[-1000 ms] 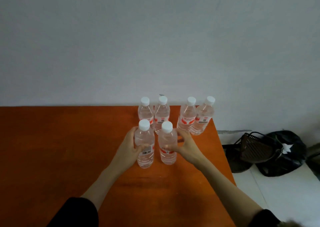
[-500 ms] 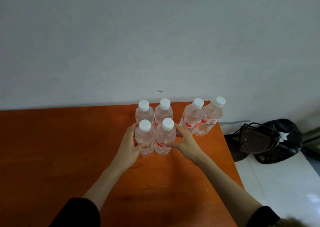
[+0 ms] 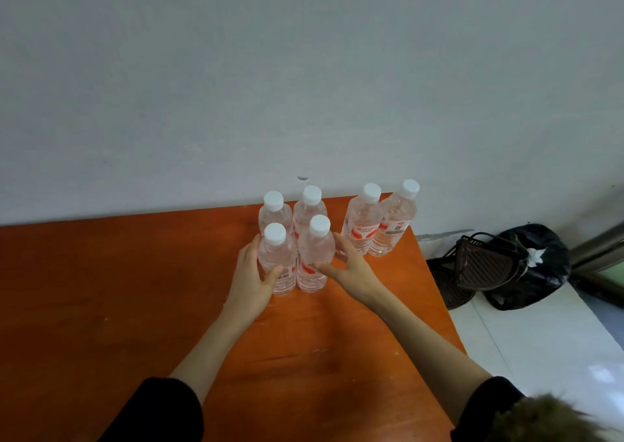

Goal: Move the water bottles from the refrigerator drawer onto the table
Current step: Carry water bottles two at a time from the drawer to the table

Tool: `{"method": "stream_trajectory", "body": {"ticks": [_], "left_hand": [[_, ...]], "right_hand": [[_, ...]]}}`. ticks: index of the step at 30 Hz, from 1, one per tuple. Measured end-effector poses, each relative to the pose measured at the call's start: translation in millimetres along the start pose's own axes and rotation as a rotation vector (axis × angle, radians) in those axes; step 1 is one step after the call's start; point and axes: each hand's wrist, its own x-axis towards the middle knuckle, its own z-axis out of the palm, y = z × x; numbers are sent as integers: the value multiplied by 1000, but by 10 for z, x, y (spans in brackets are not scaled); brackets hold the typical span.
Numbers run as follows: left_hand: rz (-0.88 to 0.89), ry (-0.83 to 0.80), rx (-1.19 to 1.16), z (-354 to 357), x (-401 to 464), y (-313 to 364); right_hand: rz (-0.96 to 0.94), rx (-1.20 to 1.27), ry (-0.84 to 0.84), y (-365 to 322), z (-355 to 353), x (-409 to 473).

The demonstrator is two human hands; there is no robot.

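Six bottles stand upright on your table (image 3: 101, 306). Your left hand (image 3: 251, 278) grasps the front-left bottle (image 3: 275, 259); your right hand (image 3: 349, 266) grasps the front-right bottle (image 3: 314, 256). Behind these stand two bottles; right of them, two more.

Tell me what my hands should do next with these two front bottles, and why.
Probably let go. The left hand and right hand each hold a front bottle upright on the table, snug against the back pair.
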Motion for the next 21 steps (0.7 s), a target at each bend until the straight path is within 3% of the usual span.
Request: {"method": "stream_trajectory", "body": {"ticks": [7,14,21], "left_hand": [[70,232,22,113,-583,314],[474,-98,237,593,-1126,892],[908,-289,584,1311,-2185,2018]], "right_hand": [[-56,-303,202,-31,-220,-616],[-105,-669,374,103,-893,-1730],[69,-929,669,403,-1753,-3705]]}}
